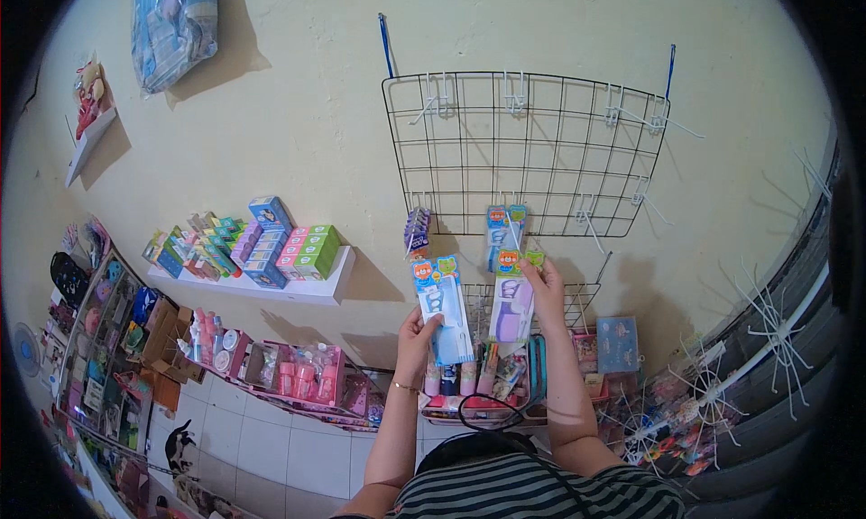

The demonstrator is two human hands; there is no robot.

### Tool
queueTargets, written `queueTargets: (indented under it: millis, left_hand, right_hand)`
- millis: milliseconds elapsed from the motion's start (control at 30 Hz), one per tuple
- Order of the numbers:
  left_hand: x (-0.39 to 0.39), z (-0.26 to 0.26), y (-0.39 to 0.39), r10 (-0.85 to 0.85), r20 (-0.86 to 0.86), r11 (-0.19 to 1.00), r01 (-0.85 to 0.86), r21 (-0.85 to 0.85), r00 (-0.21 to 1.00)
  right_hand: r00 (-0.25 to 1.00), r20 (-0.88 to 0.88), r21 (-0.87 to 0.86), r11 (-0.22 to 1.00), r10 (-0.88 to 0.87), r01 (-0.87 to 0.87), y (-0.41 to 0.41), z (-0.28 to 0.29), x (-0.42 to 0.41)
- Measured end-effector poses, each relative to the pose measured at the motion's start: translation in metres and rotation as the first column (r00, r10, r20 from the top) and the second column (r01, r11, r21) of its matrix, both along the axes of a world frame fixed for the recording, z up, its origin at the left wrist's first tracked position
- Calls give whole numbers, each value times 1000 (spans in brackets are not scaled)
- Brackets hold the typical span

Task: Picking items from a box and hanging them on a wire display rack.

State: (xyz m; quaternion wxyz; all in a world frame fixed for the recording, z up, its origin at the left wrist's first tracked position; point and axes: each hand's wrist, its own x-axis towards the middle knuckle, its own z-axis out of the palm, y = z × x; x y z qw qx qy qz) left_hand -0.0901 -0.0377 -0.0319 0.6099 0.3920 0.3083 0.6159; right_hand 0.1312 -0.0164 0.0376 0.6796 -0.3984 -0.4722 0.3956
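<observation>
My left hand (418,333) grips a light blue carded pack (452,323) by its left side, thumb across the front. The card has cartoon animals along its top; the exact goods inside are too small to tell. In my right hand (547,292) is a purple pack (512,309) of the same kind, pinched at its top right corner. Its top edge is close to the tip of a white display hook (512,228); whether it is threaded on, I cannot tell. Behind it, blue packs (497,238) hang from the black wire grid panel (528,140).
Small purple packets (417,228) hang on the grid's left hook. Bare white hooks (595,231) jut out on the right. Boxed goods fill a white wall shelf (318,291). Baskets of bottles (467,377) stand below my hands. A spiky display rack (778,329) is at right, a cat (179,446) on the floor.
</observation>
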Motion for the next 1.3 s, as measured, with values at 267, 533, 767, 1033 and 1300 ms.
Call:
queueTargets:
  millis: [267, 533, 767, 1033, 1300]
  left_hand:
    - [3, 3, 2, -20, 2, 1000, 20, 5, 1000]
    - [8, 8, 3, -23, -21, 1000, 23, 10, 1000]
    - [14, 14, 1, -28, -21, 999, 28, 39, 999]
    - [14, 15, -1, -46, -21, 999, 46, 28, 999]
    - [19, 12, 0, -33, -35, 999, 34, 19, 999]
  right_hand:
    - [979, -162, 5, 993, 119, -120, 9, -7, 10]
    - [982, -162, 21, 995, 102, -100, 14, -9, 12]
    - [1000, 11, 19, 999, 29, -30, 39, -13, 12]
    - [964, 123, 130, 966, -238, 222, 108, -38, 15]
    - [830, 328, 93, 890, -451, 447, 128, -32, 12]
